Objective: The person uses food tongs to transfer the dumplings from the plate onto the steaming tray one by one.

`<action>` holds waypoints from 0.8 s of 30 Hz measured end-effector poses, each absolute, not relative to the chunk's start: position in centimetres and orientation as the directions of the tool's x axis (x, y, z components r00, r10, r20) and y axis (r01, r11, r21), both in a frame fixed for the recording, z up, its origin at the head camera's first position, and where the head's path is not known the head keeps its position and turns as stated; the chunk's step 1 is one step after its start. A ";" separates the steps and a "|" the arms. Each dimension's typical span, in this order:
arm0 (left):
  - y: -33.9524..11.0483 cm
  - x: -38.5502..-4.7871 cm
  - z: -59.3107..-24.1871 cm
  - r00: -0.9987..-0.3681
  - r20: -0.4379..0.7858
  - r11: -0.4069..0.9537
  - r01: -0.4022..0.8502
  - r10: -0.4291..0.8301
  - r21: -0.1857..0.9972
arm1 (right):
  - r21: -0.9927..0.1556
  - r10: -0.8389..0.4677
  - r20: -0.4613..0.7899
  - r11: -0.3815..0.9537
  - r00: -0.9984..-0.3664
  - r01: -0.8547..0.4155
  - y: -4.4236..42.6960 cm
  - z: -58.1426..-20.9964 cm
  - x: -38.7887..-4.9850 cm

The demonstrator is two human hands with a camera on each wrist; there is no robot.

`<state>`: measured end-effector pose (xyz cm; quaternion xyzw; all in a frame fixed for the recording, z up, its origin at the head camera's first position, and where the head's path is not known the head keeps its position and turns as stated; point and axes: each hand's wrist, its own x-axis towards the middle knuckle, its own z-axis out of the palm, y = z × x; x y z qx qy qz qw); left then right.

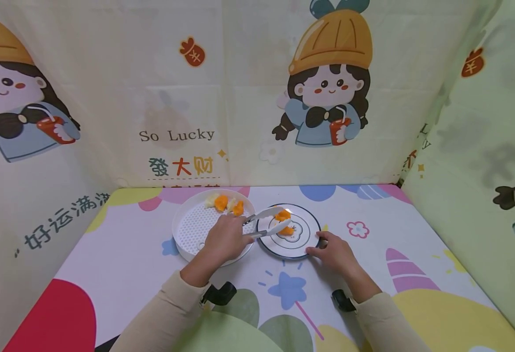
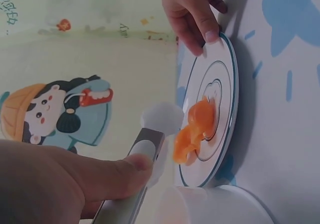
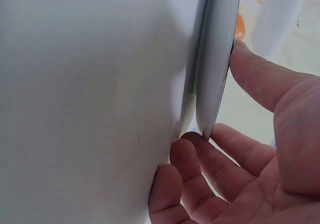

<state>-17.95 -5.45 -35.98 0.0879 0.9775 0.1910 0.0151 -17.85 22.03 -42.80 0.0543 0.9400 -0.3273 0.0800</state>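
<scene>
My left hand grips metal tongs with white tips, whose parted ends are over the left part of a round plate with dark rim lines. Two orange pieces lie on that plate beside the tips. At the plate's right edge, my right hand pinches the rim, thumb on top; in the right wrist view its other fingers are at and below the edge. A white round tray with a dotted bottom stands left of the plate, holding orange pieces and pale pieces at its back.
A patterned cloth covers the table. Printed curtains hang behind it and along both sides. The tray and plate stand side by side, close together, near the middle of the table.
</scene>
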 end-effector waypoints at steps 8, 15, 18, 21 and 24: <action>-5.5 -17.4 -35.8 -0.980 -0.053 0.925 0.164 0.194 0.341 | -0.601 0.051 -0.180 0.785 -0.982 0.150 22.0 -42.8 -17.8; -5.7 -17.0 -35.9 -0.973 -0.082 0.925 0.179 0.217 0.334 | -0.601 0.048 -0.181 0.785 -0.982 0.150 22.0 -42.8 -17.8; -5.7 -16.9 -36.0 -0.973 -0.078 0.925 0.179 0.217 0.335 | -0.602 0.047 -0.181 0.784 -0.982 0.149 22.1 -42.9 -17.8; -5.7 -16.8 -36.1 -0.973 -0.074 0.926 0.182 0.217 0.331 | -0.604 0.048 -0.181 0.783 -0.982 0.150 22.0 -42.9 -17.7; -5.8 -16.8 -36.1 -0.974 -0.064 0.924 0.183 0.216 0.336 | -0.605 0.047 -0.175 0.783 -0.983 0.145 22.0 -42.9 -17.8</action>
